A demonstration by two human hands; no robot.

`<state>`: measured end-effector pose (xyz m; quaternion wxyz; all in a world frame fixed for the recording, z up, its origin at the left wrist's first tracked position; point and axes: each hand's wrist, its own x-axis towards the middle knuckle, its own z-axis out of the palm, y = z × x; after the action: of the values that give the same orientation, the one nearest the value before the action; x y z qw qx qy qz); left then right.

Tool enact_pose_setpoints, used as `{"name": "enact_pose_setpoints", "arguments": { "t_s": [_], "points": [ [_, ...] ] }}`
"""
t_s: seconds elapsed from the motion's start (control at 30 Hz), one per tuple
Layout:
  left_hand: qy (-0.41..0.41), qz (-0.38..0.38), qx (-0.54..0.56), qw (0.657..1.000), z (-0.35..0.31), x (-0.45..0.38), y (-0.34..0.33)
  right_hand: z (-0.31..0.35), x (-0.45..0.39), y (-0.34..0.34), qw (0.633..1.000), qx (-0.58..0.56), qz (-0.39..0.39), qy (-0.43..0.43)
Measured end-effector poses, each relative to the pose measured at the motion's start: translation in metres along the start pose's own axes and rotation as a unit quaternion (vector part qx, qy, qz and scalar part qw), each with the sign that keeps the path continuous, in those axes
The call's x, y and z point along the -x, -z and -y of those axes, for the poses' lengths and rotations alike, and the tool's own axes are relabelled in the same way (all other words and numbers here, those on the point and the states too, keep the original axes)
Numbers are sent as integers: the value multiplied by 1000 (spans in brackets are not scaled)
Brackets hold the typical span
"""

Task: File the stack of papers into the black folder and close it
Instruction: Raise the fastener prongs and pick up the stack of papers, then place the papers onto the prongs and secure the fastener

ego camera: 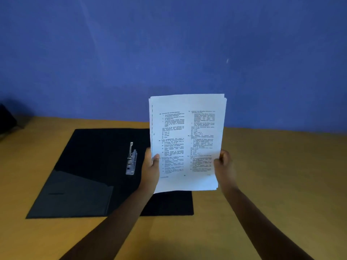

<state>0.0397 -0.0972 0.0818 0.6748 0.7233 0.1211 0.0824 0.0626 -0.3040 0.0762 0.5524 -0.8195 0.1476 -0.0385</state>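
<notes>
While the black folder (90, 177) lies open – hands (151, 167) grip the papers (186, 141)

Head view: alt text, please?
Both hands, left hand and right hand, hold a stack of papers upright above a black folder lying open on a wooden table, its metal clip exposed.
</notes>
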Motion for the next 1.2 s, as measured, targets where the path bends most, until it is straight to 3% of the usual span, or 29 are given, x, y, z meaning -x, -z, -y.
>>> {"name": "enact_pose_setpoints", "arguments": {
  "t_s": [0.17, 0.4, 0.67, 0.83, 1.1, 1.2],
  "points": [
    [-17, -54, -29, 998, -1, -8, 28, 9, 24, -39, 999, 20, -13, 32],
    [-14, -62, -50, 997, 0, -10, 53, 23, 41, -61, 996, -51, 2, 67],
    [-15, -50, -81, 995, 6, -10, 48, 24, 51, -73, 989, -97, -8, 113],
    [5, -88, -80, 993, 20, -8, 39, 16, 60, -86, 984, -107, -1, 144],
    [-33, -89, -152, 984, 27, -10, 38, 12, 48, -85, 991, -20, -56, 123],
    [3, -56, -179, 982, 30, -15, 38, 14, 41, -78, 992, 52, -69, 95]
  ]
}}
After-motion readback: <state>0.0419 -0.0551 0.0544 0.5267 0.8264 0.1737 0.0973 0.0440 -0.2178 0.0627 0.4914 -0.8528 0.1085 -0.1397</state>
